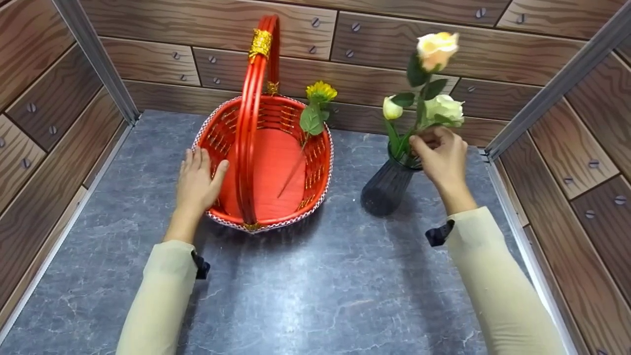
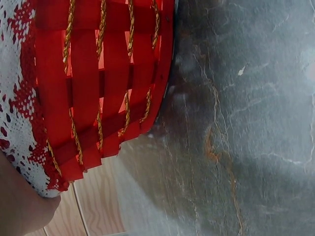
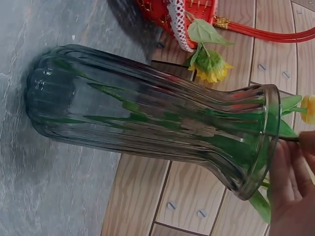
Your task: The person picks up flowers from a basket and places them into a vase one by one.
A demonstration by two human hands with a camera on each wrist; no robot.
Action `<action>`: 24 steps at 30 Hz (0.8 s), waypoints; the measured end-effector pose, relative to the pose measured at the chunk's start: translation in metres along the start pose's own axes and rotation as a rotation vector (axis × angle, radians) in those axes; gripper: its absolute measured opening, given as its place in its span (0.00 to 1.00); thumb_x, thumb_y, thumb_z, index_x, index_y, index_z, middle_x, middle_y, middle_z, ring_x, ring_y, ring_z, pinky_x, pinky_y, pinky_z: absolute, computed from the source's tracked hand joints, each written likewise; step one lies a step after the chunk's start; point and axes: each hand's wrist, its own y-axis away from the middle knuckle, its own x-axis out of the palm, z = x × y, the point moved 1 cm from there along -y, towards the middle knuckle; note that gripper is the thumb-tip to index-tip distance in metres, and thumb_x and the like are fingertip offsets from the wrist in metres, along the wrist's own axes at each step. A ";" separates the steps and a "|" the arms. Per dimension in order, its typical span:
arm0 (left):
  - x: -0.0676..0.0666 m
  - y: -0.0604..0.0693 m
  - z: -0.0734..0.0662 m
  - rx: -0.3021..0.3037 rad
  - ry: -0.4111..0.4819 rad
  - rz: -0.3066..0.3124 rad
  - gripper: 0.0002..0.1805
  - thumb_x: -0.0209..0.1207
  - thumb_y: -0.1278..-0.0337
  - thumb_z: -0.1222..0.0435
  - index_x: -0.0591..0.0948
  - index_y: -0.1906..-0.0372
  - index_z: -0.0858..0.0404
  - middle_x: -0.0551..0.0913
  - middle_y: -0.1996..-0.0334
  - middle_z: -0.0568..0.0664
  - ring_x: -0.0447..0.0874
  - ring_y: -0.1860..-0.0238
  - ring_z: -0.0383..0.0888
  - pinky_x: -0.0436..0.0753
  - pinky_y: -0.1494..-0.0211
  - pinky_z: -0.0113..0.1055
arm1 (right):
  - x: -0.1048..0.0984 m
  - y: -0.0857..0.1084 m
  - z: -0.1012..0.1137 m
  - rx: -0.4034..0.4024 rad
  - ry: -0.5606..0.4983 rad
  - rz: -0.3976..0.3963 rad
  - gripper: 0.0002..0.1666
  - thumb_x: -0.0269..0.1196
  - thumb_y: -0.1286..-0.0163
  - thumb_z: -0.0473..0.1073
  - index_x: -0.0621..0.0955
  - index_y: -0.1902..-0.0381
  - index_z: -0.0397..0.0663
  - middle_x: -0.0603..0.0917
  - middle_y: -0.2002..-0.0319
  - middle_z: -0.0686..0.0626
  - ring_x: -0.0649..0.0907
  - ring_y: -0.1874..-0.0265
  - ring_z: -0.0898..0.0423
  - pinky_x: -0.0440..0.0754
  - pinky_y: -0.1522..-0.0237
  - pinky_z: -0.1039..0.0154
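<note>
My left hand (image 1: 196,180) rests on the left rim of a red woven basket (image 1: 276,219), its fingers straight along the edge. In the left wrist view part of that hand (image 2: 22,201) touches the basket's white lace trim (image 2: 17,98). At the mouth of a dark, ribbed glass vase (image 1: 387,190), my right hand (image 1: 446,158) pinches the stem of a peach rose (image 1: 436,52). That rose stands tallest. A pale tulip (image 1: 393,107) and a cream-white rose (image 1: 446,109) are also at the vase. Green stems and leaves show through the glass (image 3: 147,105) in the right wrist view.
A yellow sunflower (image 1: 321,92) leans on the basket's right rim, its stem inside. The basket's tall red handle (image 1: 249,138) arches over it. Grey marbled tabletop (image 1: 296,296) lies beneath, with wood-patterned walls (image 1: 384,44) on three sides.
</note>
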 end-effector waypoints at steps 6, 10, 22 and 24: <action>0.000 0.000 0.000 -0.001 0.002 0.007 0.46 0.35 0.28 0.38 0.55 0.26 0.74 0.48 0.24 0.67 0.37 0.22 0.62 0.41 0.21 0.56 | -0.004 -0.002 -0.001 0.038 0.135 0.094 0.10 0.68 0.40 0.45 0.88 0.68 0.44 0.90 0.70 0.45 0.80 0.78 0.73 0.77 0.65 0.72; 0.000 0.001 0.000 -0.005 0.005 0.009 0.47 0.34 0.29 0.37 0.55 0.26 0.74 0.48 0.23 0.66 0.36 0.21 0.62 0.40 0.21 0.55 | -0.006 -0.005 0.001 0.029 0.218 0.156 0.09 0.68 0.42 0.45 0.89 0.69 0.46 0.90 0.71 0.46 0.86 0.75 0.58 0.79 0.67 0.65; 0.000 0.001 0.000 0.002 0.010 0.005 0.47 0.35 0.29 0.37 0.55 0.26 0.74 0.49 0.24 0.67 0.37 0.22 0.62 0.40 0.21 0.56 | -0.026 0.000 0.005 0.093 0.246 0.182 0.10 0.70 0.42 0.46 0.89 0.66 0.48 0.90 0.73 0.50 0.82 0.75 0.57 0.73 0.70 0.65; 0.000 0.001 -0.001 0.007 0.012 -0.003 0.47 0.35 0.29 0.38 0.56 0.26 0.75 0.50 0.24 0.67 0.38 0.22 0.63 0.41 0.21 0.57 | -0.030 0.002 0.005 0.091 0.233 0.175 0.09 0.68 0.42 0.45 0.90 0.65 0.49 0.90 0.72 0.50 0.81 0.78 0.66 0.74 0.71 0.70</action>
